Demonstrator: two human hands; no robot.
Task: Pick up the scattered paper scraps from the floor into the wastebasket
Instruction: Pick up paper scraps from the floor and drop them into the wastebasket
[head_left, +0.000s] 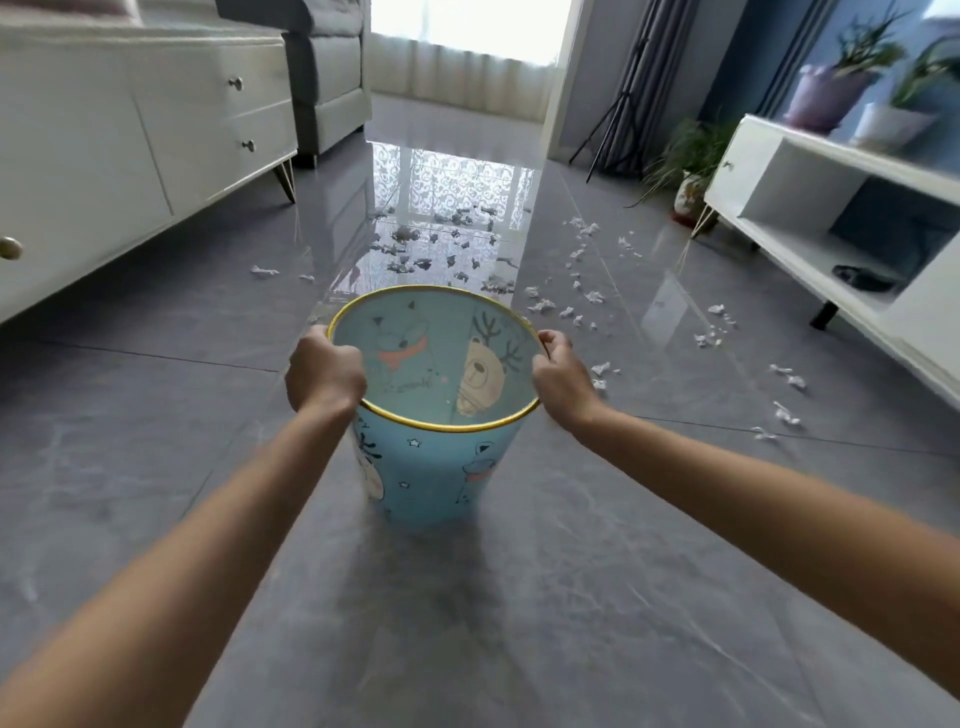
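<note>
A light-blue wastebasket (431, 467) with a gold rim and cartoon animal prints is in the middle of the grey tiled floor. My left hand (324, 371) grips its rim on the left side and my right hand (561, 379) grips the rim on the right. Nothing shows inside the basket. Several white crumpled paper scraps (543, 305) lie scattered on the floor beyond the basket, in the bright window reflection and off to the right toward the white shelf unit, with one scrap (264, 270) at the left.
A white drawer cabinet (130, 135) runs along the left, a grey sofa (327, 78) behind it. A low white shelf unit (810, 218) with potted plants stands at the right. A tripod (618, 119) and a floor plant (691, 171) are further back.
</note>
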